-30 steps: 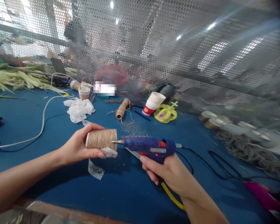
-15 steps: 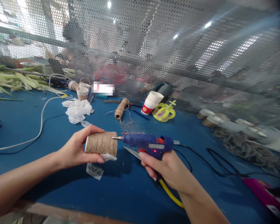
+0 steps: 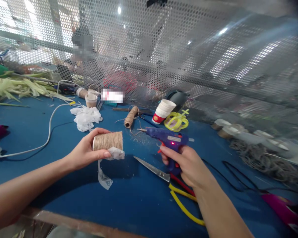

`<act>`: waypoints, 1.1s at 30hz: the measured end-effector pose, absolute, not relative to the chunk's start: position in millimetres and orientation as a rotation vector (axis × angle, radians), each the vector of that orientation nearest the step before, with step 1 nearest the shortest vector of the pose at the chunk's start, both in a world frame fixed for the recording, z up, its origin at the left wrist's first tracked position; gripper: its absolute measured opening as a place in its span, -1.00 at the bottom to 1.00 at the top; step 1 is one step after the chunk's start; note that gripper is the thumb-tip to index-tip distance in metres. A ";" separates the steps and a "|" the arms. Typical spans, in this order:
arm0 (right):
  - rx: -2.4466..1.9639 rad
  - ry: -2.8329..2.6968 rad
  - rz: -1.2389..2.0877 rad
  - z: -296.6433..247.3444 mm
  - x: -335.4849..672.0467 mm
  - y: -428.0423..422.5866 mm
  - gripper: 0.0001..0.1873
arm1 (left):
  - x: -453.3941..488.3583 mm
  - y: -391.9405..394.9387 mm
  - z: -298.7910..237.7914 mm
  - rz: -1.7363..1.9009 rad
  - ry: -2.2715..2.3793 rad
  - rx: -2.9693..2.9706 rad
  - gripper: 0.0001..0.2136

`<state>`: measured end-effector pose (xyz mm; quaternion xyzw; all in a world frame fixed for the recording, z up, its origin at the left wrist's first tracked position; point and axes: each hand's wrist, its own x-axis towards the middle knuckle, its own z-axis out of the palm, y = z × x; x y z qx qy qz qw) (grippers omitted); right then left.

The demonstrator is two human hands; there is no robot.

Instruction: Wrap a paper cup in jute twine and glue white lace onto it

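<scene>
My left hand (image 3: 96, 143) is closed round a twine-wrapped cup (image 3: 111, 140) lying on its side in the air, its closed end toward the right. A piece of thin white lace (image 3: 104, 177) hangs from its underside below my thumb. In my right hand (image 3: 181, 157) is a blue hot glue gun (image 3: 164, 135) with its red light on. The metal nozzle points left, apart from the cup. Beneath the gun lie scissors (image 3: 152, 168) with yellow and red handles on the blue table, partly hidden by my right wrist.
Behind stand a twine roll (image 3: 131, 117), stacked paper cups (image 3: 164, 110), a yellow crown-shaped piece (image 3: 176, 121) and crumpled white lace (image 3: 86, 117). Pale husks (image 3: 20, 88) lie far left, grey coiled cord (image 3: 260, 160) at right. A white cable (image 3: 49, 127) crosses the left. A perforated metal screen (image 3: 139, 49) closes the back.
The glue gun has moved right and up, its nozzle now off the twine-wrapped cup. My left hand has turned the cup slightly, and more of the scissors shows.
</scene>
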<state>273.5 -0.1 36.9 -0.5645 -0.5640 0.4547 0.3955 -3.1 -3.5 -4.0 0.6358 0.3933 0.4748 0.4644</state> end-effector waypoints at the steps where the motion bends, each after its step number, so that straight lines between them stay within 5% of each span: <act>1: -1.504 -1.435 1.067 34.5 278.8 6.4 -0.67 | -2.6 -3.1 -3.9 1.165 0.946 1.478 -0.49; 18: -2.032 -1.774 0.497 9.0 297.3 43.3 -0.69 | 4.1 -9.4 -1.6 0.995 0.751 0.916 -0.43; 22: -1.926 -1.844 0.278 27.1 278.1 24.2 -0.86 | 6.6 -10.9 -1.7 0.974 0.757 0.895 -0.45; 27: -1.200 -2.187 0.652 52.1 226.7 -16.5 -0.75 | 14.1 -14.1 -3.2 0.958 0.744 0.907 -0.47; 33: -1.154 -2.114 0.774 46.3 197.4 -25.4 -0.82 | 18.2 -18.2 -7.9 0.926 0.749 0.954 -0.46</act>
